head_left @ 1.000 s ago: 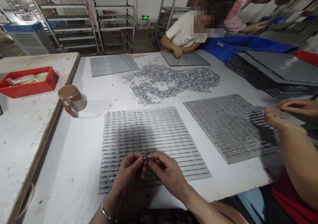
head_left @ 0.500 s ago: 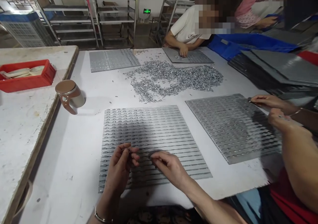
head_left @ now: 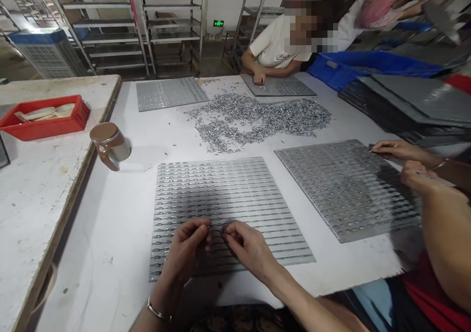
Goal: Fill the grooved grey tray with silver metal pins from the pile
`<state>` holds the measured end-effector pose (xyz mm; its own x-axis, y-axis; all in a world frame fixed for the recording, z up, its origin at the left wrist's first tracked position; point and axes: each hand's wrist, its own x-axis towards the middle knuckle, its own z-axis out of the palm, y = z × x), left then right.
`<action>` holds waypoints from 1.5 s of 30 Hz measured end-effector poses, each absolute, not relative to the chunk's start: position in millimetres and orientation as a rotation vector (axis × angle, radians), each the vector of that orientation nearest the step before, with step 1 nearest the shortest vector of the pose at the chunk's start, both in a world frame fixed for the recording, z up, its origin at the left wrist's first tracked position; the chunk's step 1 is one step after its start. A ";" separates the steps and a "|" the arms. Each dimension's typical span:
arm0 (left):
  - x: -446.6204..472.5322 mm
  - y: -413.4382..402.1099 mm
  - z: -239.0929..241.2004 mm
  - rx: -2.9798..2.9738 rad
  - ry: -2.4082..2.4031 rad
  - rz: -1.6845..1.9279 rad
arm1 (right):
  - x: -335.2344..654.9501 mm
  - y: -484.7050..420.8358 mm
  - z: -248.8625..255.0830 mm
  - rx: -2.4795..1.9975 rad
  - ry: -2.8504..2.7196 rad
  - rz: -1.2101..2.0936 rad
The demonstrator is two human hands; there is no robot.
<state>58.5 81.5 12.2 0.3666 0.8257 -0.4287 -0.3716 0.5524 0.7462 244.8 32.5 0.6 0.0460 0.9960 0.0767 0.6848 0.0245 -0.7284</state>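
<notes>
Now left hand (head_left: 186, 251), right hand (head_left: 248, 250) over grooved tray (head_left: 228, 189); red bin (head_left: 47, 128): pale pieces (head_left: 42, 112).

Here's my grooved metal tray (head_left: 221, 194), grey and square, lying flat on the white table (head_left: 121, 214) right in front of me. Straight ribs run across it from left to right, row after row, with little oval pockets spaced along the grooves. Its nearest rows sit under my left hand (head_left: 187, 251) and right hand (head_left: 250, 251), fingertips pinched close together.
</notes>
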 end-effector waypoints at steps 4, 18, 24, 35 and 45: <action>70.0 72.1 11.1 0.525 0.771 0.674 | 250.4 18.3 13.4 -1.590 -1.549 0.729; 85.3 55.9 -7.1 0.538 0.798 0.690 | 236.4 16.5 4.5 -1.411 -1.296 0.936; 70.3 75.7 10.9 0.381 0.879 0.988 | 259.6 27.6 6.7 -1.441 -1.150 1.032; 60.6 83.2 21.6 0.414 0.944 1.037 | 244.5 19.0 -3.6 -1.702 -1.786 0.839; 61.0 82.9 18.4 0.431 0.948 0.923 | 234.5 26.0 -7.5 -1.887 -1.797 0.786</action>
<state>61.0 82.9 18.4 0.2575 0.8260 -0.5015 -0.4791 0.5598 0.6761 234.5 26.0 -7.5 0.0065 0.9935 -0.1136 0.7581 -0.0790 -0.6474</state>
